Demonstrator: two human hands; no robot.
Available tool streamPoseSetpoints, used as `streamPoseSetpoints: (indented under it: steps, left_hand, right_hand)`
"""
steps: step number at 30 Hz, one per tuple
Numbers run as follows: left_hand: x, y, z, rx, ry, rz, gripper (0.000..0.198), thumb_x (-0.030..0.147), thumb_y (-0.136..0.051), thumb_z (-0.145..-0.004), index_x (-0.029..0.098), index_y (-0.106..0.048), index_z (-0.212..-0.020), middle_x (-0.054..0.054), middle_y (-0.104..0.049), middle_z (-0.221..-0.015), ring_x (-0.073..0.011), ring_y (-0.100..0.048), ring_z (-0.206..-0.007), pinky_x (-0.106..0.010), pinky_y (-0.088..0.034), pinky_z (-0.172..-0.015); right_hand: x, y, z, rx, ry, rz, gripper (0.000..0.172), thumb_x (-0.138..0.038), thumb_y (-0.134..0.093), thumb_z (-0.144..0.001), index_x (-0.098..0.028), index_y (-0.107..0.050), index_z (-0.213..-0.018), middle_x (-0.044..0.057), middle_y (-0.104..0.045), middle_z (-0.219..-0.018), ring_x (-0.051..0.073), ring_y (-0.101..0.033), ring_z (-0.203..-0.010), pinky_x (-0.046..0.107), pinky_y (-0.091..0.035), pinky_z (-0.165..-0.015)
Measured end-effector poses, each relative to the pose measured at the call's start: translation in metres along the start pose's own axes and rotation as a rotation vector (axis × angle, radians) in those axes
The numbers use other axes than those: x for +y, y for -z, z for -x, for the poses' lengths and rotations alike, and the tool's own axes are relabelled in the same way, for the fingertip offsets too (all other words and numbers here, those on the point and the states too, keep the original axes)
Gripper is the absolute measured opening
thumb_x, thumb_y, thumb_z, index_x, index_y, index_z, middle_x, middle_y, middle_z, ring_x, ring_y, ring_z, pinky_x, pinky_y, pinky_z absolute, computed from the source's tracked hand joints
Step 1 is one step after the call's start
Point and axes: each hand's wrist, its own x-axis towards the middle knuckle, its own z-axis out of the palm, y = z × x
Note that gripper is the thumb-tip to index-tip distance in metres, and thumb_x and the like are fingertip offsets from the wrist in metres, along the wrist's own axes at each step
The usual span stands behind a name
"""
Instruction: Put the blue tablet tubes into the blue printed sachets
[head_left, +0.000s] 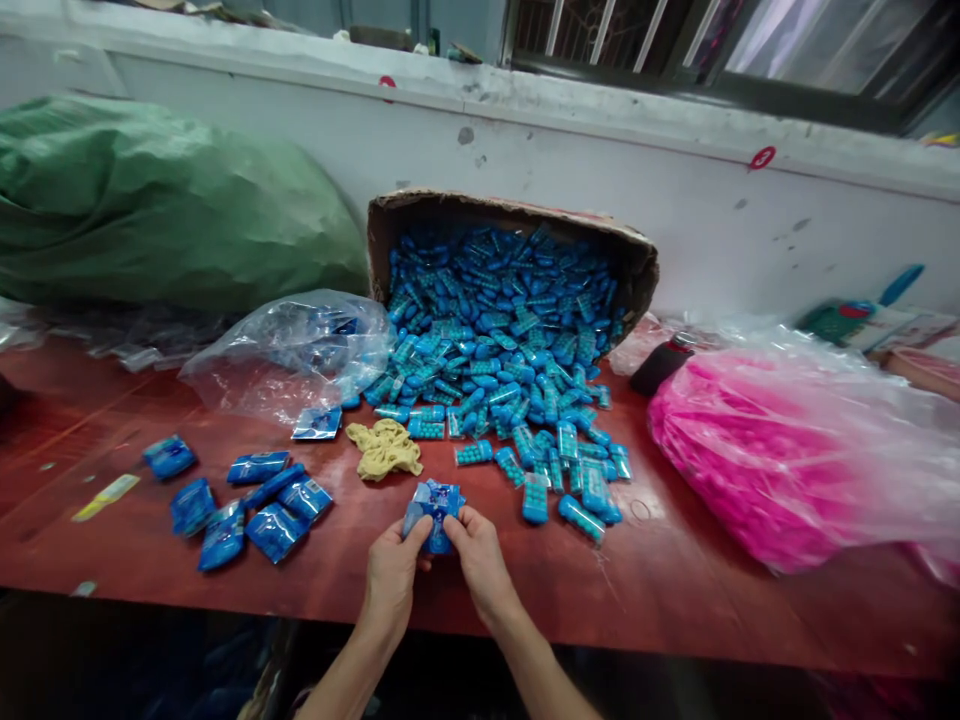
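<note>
Between my two hands, just above the front part of the red table (pixel 637 600), is a small blue printed packet (pixel 436 497). My left hand (pixel 395 565) pinches its left side, thumb on top. On the packet's right side, my right hand (pixel 480 560) grips it the same way; the fingers beneath are mostly hidden. Several filled blue packets (pixel 223 535) lie in a loose group to the left. Beyond my hands, small blue containers with green-blue beads (pixel 535 497) spill across the table from a tipped cardboard box (pixel 649 270).
A crumpled yellow cloth-like piece (pixel 384 448) lies just beyond my hands. Behind it, a clear plastic bag (pixel 247 360) holds blue packets. At left rests a large green sack (pixel 165 210); at right, a clear bag of bright pink pieces (pixel 780 450). A white wall (pixel 697 210) stands behind.
</note>
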Motion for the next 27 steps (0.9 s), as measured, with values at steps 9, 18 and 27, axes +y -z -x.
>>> streamPoseSetpoints:
  steps: [9,18,27]
  left_hand:
    - [-0.005,-0.015,0.002,-0.011,0.036,0.052,0.031,0.042,-0.069,-0.05,0.014,-0.057,-0.057,0.005,-0.051,-0.042,-0.0081,-0.042,-0.035,-0.021,-0.033,-0.035]
    - [-0.009,-0.02,0.01,-0.065,0.102,0.065,0.032,0.041,-0.069,-0.052,0.013,-0.057,-0.06,0.005,-0.05,-0.04,-0.0079,-0.043,-0.034,-0.019,-0.033,-0.033]
    - [-0.003,-0.007,0.014,-0.042,0.059,0.007,0.027,0.034,-0.071,-0.05,0.012,-0.061,-0.063,0.001,-0.058,-0.046,-0.0105,-0.05,-0.038,-0.021,-0.038,-0.036]
  right_hand:
    - [0.013,-0.002,0.003,0.217,0.141,0.174,0.018,-0.029,-0.045,-0.079,-0.02,-0.044,-0.064,-0.005,-0.043,-0.06,0.011,-0.04,-0.057,0.022,-0.033,-0.054]
    - [0.017,0.006,0.005,0.183,0.07,0.073,0.026,-0.039,-0.043,-0.081,-0.021,-0.037,-0.063,-0.008,-0.038,-0.053,0.009,-0.037,-0.046,0.02,-0.031,-0.042]
    - [0.0,0.004,0.011,0.066,-0.016,-0.133,0.018,-0.033,-0.061,-0.068,-0.016,-0.054,-0.071,-0.004,-0.053,-0.06,0.009,-0.046,-0.049,0.021,-0.04,-0.047]
